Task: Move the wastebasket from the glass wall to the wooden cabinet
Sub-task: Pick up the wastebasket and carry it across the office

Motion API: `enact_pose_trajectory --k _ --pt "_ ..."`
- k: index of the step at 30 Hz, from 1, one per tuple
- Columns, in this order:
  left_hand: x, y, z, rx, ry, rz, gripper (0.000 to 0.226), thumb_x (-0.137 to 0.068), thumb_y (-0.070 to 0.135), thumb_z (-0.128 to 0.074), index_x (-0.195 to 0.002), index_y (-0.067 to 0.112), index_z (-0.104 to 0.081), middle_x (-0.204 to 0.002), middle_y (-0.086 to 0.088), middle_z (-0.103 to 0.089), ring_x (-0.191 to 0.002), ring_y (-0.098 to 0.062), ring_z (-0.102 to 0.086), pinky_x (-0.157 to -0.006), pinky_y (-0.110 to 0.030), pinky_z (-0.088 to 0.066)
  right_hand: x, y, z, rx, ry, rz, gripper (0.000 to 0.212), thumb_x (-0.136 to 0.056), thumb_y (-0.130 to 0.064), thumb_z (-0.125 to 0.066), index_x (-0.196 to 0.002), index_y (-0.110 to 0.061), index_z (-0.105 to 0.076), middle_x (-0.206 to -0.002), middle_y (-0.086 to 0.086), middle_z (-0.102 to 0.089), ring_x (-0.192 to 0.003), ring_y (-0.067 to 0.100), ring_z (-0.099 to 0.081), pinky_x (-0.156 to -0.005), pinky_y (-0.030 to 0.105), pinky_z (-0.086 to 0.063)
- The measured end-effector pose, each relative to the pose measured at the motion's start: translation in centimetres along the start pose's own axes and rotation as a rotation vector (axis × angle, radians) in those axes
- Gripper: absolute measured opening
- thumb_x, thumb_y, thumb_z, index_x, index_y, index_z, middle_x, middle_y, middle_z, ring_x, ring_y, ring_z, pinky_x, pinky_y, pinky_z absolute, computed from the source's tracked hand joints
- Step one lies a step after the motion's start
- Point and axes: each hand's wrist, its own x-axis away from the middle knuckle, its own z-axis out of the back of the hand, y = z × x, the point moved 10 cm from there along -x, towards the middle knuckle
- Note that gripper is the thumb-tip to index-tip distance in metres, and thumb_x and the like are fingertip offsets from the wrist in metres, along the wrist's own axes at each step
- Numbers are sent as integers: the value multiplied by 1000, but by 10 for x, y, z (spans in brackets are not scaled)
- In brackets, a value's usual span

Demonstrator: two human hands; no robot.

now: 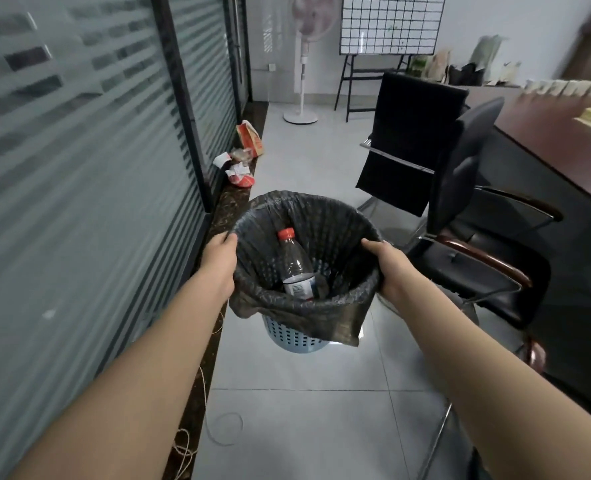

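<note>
A light blue perforated wastebasket lined with a dark plastic bag sits in the middle of the view, close to the frosted glass wall on the left. Inside it lies a plastic bottle with a red cap. My left hand grips the rim on the left side. My right hand grips the rim on the right side. I cannot tell whether the basket touches the tiled floor or hangs just above it. No wooden cabinet is clearly in view.
Two black office chairs stand to the right, beside a dark reddish desk. Crumpled food wrappers lie on the dark sill along the glass. A standing fan and a grid board are at the back. String lies on the floor.
</note>
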Motion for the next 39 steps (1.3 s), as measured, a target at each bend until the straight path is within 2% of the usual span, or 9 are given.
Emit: enact_pose_trajectory --k 4,8,16,21,27,31,34,39 --pt "-50 16 -9 -32 22 13 37 -99 25 -40 -132 13 -53 -133 -14 -58 -119 -34 -56 -102 -50 -46 -45 -17 -22 8 -3 -12 40 -93 -21 -52 -131 -12 -52 -125 13 -63 -109 32 -61 -98 46 -48" --pt "-98 29 -30 -23 15 15 36 -99 25 -41 -130 12 -54 -132 -16 -59 -118 -35 -57 -102 -51 -46 -92 -32 -36 13 -7 -41 39 -92 -22 -53 -130 -13 -53 -124 13 -63 -108 32 -61 -94 44 -50" --pt "-190 60 -88 -16 35 18 37 -100 25 -41 -133 12 -52 -133 -14 -58 -120 -34 -56 -102 -50 -46 -195 -90 -55 37 -34 -19 38 -93 -21 -52 -130 -13 -53 -125 12 -63 -111 31 -60 -97 44 -49" --pt "-243 80 -111 -12 65 2 37 -99 26 -42 -132 13 -53 -132 -14 -59 -119 -33 -57 -102 -50 -46 -248 -120 -76 16 -48 -37 39 -92 -20 -54 -130 -10 -53 -122 13 -63 -104 30 -61 -82 38 -50" --pt "-311 96 -134 2 47 13 37 -100 24 -39 -133 10 -52 -131 -16 -59 -118 -34 -58 -101 -50 -47 -314 -141 -104 25 -36 -64 36 -91 -21 -56 -125 -6 -55 -115 13 -65 -106 31 -62 -91 42 -51" --pt "-368 117 -153 15 32 -2 35 -101 23 -40 -130 10 -53 -131 -16 -60 -117 -34 -58 -98 -46 -48 -362 -158 -125 27 1 -74 44 -88 -24 -59 -128 -6 -55 -120 14 -65 -108 31 -62 -93 42 -51" --pt "-412 136 -170 6 31 -11 37 -101 23 -39 -134 12 -51 -132 -13 -58 -120 -32 -56 -96 -40 -47 -398 -175 -143 6 14 -74 45 -90 -25 -57 -131 -6 -54 -123 14 -64 -109 31 -61 -90 41 -51" --pt "-471 165 -197 -44 17 -8 37 -102 23 -38 -135 13 -50 -135 -12 -56 -123 -31 -53 -94 -36 -45 -452 -199 -164 -29 46 -72 45 -92 -24 -55 -133 -7 -52 -128 14 -62 -113 32 -59 -94 42 -49"
